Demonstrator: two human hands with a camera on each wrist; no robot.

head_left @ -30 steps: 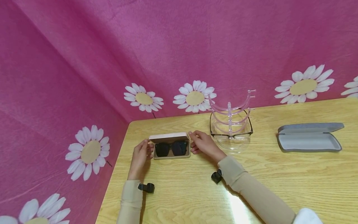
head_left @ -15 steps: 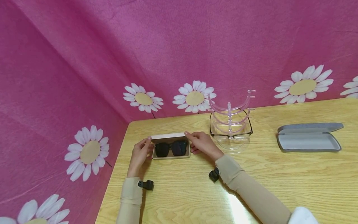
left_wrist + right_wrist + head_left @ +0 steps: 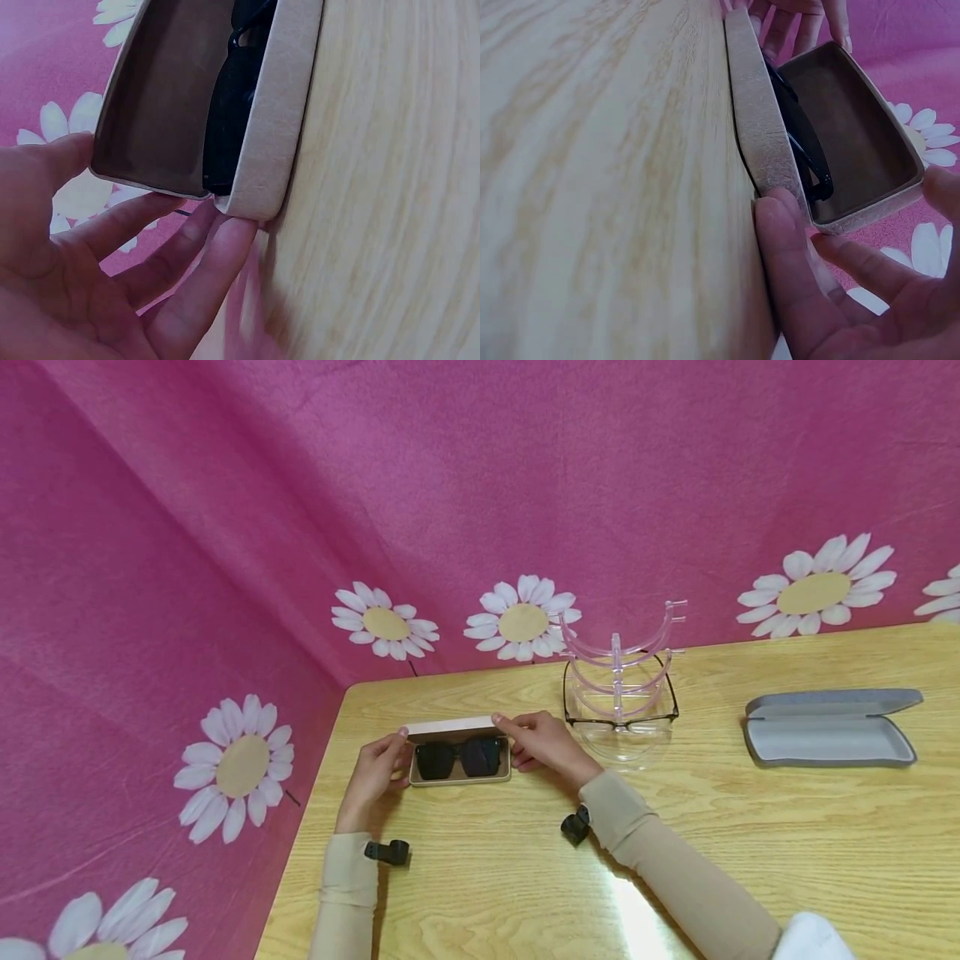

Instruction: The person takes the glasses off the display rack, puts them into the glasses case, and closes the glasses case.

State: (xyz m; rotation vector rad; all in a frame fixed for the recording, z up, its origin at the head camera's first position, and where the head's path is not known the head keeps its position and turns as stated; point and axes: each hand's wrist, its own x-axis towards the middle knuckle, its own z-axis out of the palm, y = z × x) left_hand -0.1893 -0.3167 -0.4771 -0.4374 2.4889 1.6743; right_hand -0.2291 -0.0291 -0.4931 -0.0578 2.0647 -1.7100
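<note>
black sunglasses [image 3: 447,758] in a half-raised case [image 3: 277,120] on the counter [image 3: 480,885]
left grip [image 3: 372,772] and right grip [image 3: 547,745] hold its ends, fingers [image 3: 210,277] by the base

long beige sleeves [image 3: 348,893], black wrist cameras [image 3: 575,827] (one each), white fabric [image 3: 813,938] higher up the right sleeve

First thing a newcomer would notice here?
Probably the vivid pink cloth with big white daisies, filling the background behind and left of the table. Next, the dark sunglasses in the half-open beige case, between the left hand and right hand. Then the open gray case at far right.
</note>
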